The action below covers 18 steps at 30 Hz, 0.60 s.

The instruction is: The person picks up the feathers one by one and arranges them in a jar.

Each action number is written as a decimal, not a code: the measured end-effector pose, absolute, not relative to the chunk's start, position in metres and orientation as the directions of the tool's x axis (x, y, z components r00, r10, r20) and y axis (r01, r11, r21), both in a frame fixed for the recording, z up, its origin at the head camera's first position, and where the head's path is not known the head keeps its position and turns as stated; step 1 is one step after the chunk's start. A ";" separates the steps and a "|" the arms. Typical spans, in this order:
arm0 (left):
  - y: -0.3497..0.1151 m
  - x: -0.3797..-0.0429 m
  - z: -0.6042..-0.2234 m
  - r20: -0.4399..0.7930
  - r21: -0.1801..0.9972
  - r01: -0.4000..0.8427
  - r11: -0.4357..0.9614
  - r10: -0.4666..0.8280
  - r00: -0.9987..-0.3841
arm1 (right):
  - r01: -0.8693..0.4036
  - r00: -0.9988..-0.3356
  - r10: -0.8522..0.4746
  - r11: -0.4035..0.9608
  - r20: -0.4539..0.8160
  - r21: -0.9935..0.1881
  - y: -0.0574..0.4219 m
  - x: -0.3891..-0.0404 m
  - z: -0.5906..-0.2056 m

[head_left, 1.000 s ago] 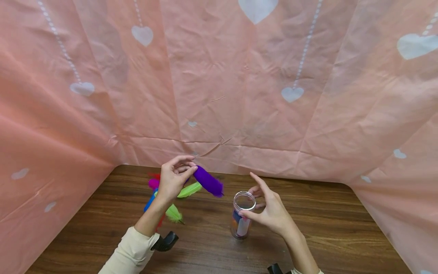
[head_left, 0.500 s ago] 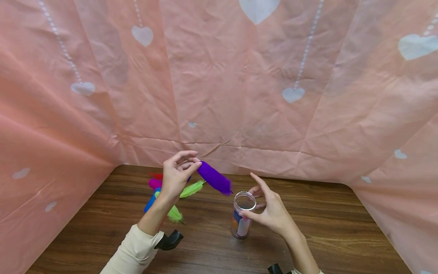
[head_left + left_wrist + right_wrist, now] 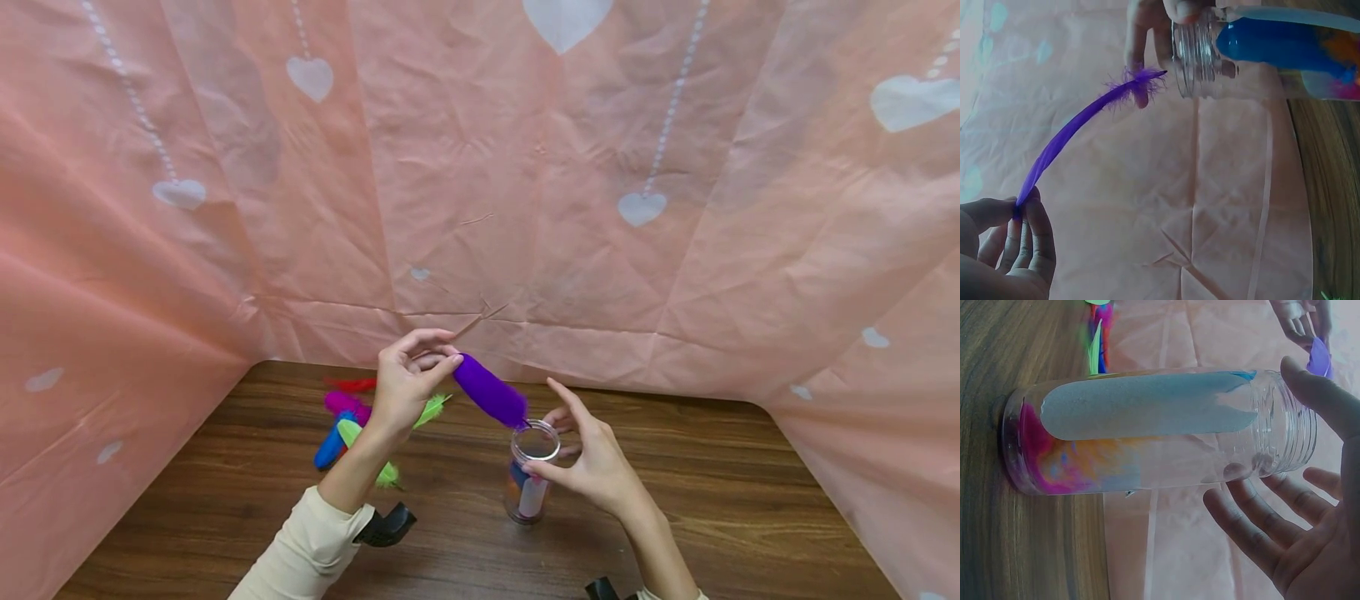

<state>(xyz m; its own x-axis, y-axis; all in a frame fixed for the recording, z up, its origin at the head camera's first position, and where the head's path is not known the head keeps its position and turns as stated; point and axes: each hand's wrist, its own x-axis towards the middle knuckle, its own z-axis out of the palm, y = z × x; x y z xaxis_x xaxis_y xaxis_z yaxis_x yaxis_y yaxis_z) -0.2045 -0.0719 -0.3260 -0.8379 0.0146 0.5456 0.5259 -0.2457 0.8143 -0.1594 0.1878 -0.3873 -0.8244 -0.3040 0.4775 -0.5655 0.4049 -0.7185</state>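
Observation:
My left hand (image 3: 405, 383) pinches a purple feather (image 3: 491, 392) by one end between thumb and fingertips. The feather slopes down to the right, its bare quill tip right at the rim of a clear, lidless jar (image 3: 534, 498). Upright on the table, the jar has a pale label (image 3: 1147, 406) on its side, and orange, magenta and blue feathers (image 3: 1079, 465) show through its wall. My right hand (image 3: 596, 462) holds the jar around the neck, thumb on one side and fingers on the other. The left wrist view shows the purple feather (image 3: 1060, 140) curved, with fluffy barbs near the quill.
Left of the jar, a loose pile of feathers lies on the wooden table (image 3: 712, 500): red (image 3: 352, 385), magenta (image 3: 341, 402), blue (image 3: 330, 450) and lime green (image 3: 388, 475). My left forearm partly covers them. A pink cloth (image 3: 480, 208) with white hearts encloses the back and sides.
My left hand has moved right with the purple feather, bringing its quill tip from left of the jar to the jar's rim. The right hand and jar stay put.

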 end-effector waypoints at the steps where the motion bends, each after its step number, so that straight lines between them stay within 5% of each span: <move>1: -0.071 -0.205 -0.327 0.548 0.814 0.528 -0.242 0.020 -0.836 | -0.564 -0.825 -0.302 0.405 0.478 -0.719 0.187 -0.160 -0.387; 18: -0.051 -0.200 -0.341 0.595 0.804 0.585 -0.106 0.164 -0.787 | -0.565 -0.825 -0.307 0.411 0.475 -0.716 0.188 -0.159 -0.387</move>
<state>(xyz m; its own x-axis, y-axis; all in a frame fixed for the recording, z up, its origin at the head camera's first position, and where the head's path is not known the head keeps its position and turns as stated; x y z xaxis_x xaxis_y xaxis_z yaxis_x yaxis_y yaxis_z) -0.2003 -0.0513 -0.3406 -0.7871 0.1643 0.5945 0.5852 -0.1055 0.8040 -0.1592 0.1875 -0.3866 -0.8248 -0.3072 0.4748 -0.5649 0.4109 -0.7155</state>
